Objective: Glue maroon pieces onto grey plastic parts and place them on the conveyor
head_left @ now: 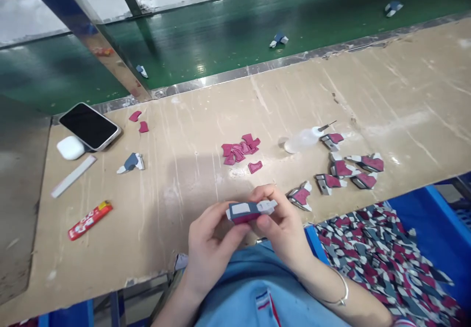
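Observation:
Close to my body, both hands grip one small plastic toy part (243, 210), dark blue and light grey with a maroon side. My left hand (213, 243) pinches its left end, and my right hand (281, 221) holds the end with the light grey tip. Beyond them on the table lies a small pile of maroon pieces (239, 150), with a single maroon piece (255, 167) just in front of it. Right of the pile, a clear bottle with a needle tip (303, 139) lies on its side. Several assembled parts (343, 169) in grey and maroon rest farther right.
A blue bin (434, 219) full of similar parts stands at lower right. On the table's left are a phone (90, 126), a white case (70, 147), a white strip (73, 176), a red packet (90, 220) and a blue-grey part (131, 163). A green conveyor belt (221, 42) runs behind, carrying parts.

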`<state>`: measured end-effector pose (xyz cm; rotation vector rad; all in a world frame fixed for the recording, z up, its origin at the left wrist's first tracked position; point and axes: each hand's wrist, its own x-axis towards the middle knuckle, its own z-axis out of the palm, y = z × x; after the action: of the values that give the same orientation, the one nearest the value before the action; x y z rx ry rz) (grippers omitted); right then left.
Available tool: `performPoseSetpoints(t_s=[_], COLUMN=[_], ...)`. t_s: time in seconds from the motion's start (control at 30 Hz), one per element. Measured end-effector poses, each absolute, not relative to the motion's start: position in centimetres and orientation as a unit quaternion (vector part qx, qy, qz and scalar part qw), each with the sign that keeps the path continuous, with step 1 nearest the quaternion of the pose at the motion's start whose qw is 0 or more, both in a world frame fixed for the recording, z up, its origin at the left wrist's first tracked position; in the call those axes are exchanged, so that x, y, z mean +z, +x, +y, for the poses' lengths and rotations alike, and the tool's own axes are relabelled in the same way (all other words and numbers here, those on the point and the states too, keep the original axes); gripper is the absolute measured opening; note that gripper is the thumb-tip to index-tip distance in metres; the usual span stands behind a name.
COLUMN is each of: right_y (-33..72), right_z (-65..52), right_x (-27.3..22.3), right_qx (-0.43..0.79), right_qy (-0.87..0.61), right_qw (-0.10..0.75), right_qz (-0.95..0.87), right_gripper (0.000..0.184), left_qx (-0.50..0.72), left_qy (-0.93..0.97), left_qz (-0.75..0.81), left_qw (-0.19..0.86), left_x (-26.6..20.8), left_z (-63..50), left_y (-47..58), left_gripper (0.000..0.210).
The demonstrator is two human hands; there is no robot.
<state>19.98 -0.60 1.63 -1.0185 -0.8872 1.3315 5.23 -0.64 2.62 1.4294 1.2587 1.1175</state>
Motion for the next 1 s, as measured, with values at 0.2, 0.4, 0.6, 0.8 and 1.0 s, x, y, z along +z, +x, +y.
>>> performPoseSetpoints(t_s=[0.2, 0.4, 0.6, 0.8, 1.0], right_y=[21.0, 20.5, 19.8, 19.3, 20.4], right_z=[-0.5, -0.5, -0.5, -0.7, -0.1], right_x=[1.3, 0.7, 0.3, 0.1, 1.4], right_qx=[0.537, 0.585, 0.558, 0.536, 0.453], right_qy=[-0.432, -0.393, -0.390, -0.390, -0.406], right_qw=[0.517, 0.542, 0.571, 0.601, 0.563], right_qz=[-0.507, -0.459, -0.459, -0.446, -0.560], right_gripper=[0.022, 0.015, 0.018, 0.024, 0.019], left_qx=[0.433, 0.424, 0.423, 0.421, 0.424], left_qy=[0.551, 0.609, 0.648, 0.649, 0.611], left_qz=[0.539, 0.505, 0.492, 0.490, 0.502], left_qw=[0.466, 0.441, 0.399, 0.401, 0.442], left_x=[3.2, 4.0, 4.3, 3.9, 3.5], left_z=[-0.5, -0.4, -0.7, -1.0, -1.4], left_y=[3.8, 3.5, 3.7, 3.5, 3.3], left_gripper=[0.020, 0.017, 0.016, 0.014, 0.012])
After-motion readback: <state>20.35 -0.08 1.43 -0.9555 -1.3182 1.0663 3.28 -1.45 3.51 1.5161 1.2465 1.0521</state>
